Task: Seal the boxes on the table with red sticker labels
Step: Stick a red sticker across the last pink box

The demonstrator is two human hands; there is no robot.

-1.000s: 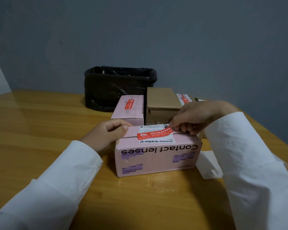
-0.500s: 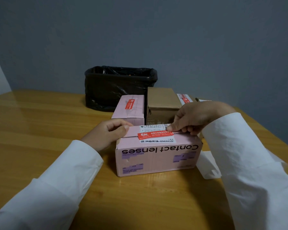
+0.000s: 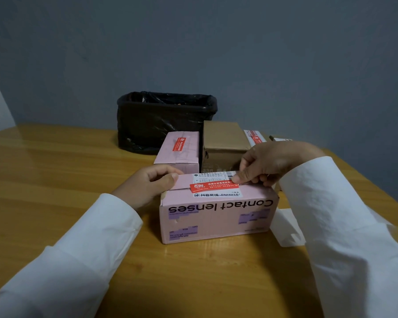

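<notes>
Pink box [image 3: 216, 216] w/ "Contact lenses" printed upside down sits mid-surface [image 3: 55, 180], toward the near edge, long side facing the person. Red sticker label [image 3: 213, 186] lies flat across its top seam, over a white shipping label [image 3: 213, 177]. Left hand [image 3: 147, 184] grips the box's left end, thumb on top, fingers curled round the far side. Right hand [image 3: 274, 164] is at the box's top right, fingers curled, thumb tip pressing on the sticker's right end; rest of the fingers rest along the top edge, exact contact hard to tell. Both arms in white sleeves. Behind, toward the far edge: second pink box [image 3: 179, 150] w/ a red sticker already on top, touching or just beside a brown cardboard box [image 3: 224, 143] on its right. Another box w/ red label [image 3: 254, 136] peeks out behind the brown one, mostly hidden. Black bag-lined bin [image 3: 166, 120] at the far edge, behind the boxes. White backing paper [image 3: 285, 226] lies on the surface just right of the front box, partly under the right sleeve.
</notes>
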